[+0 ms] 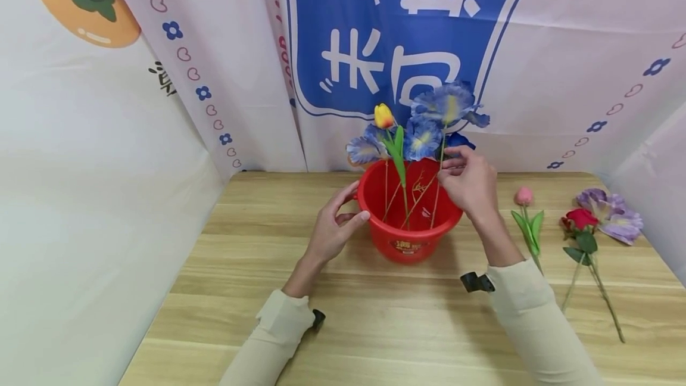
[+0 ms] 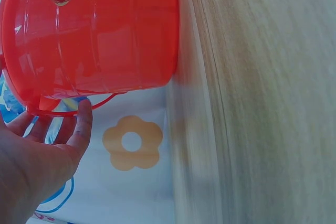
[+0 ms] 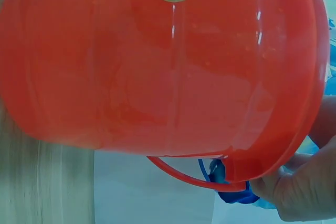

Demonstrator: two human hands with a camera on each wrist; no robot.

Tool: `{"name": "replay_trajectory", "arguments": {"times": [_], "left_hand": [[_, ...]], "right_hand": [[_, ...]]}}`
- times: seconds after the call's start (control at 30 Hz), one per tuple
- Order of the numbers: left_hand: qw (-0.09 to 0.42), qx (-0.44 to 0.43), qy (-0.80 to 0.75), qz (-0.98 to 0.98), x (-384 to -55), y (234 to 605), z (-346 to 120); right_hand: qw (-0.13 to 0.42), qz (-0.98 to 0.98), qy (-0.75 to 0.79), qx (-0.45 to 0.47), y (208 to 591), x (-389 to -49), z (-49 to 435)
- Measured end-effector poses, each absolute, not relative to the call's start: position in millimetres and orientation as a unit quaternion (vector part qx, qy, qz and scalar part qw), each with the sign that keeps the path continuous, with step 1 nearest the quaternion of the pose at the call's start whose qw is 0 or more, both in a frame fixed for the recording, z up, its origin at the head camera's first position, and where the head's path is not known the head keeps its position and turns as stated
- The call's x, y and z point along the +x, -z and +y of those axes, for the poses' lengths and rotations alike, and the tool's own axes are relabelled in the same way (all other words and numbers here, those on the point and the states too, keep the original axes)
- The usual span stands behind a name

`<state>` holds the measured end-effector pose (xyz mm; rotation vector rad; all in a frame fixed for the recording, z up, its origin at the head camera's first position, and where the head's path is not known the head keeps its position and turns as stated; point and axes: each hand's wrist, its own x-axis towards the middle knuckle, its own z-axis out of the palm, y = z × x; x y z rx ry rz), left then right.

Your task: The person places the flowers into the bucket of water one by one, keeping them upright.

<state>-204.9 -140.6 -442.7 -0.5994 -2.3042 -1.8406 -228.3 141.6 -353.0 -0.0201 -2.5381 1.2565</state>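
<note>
A red plastic bucket (image 1: 399, 246) stands on the table, holding several artificial flowers. Among them are a yellow-orange tulip (image 1: 383, 117) with green leaves and several blue irises (image 1: 422, 137). At the bucket's left rim my left hand (image 1: 331, 232) rests with thumb and fingers spread; in the left wrist view, its fingers (image 2: 83, 124) lie by the rim and the red handle (image 2: 105, 101). Over the right rim, my right hand (image 1: 471, 180) pinches the stem of the tallest blue iris (image 1: 447, 103). The right wrist view shows mostly bucket wall, and that stem is hidden there.
On the table's right side lie a pink tulip (image 1: 524, 196), a red rose (image 1: 581, 219) and a purple flower (image 1: 616, 216). A printed cloth (image 1: 257, 76) hangs behind the wooden table (image 1: 375, 326), close to the flower heads.
</note>
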Motion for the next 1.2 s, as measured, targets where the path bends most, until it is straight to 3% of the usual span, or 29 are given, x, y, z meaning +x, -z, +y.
{"name": "replay_trajectory", "arguments": {"times": [0.47, 1.2], "left_hand": [[0.069, -0.205, 0.61, -0.763, -205, 442, -141], [0.071, -0.207, 0.614, -0.759, -206, 443, -141]], "right_hand": [[0.099, -0.878, -0.468, 0.005, 348, -224, 145], [0.094, -0.819, -0.566, 0.023, 349, -207, 172]]}}
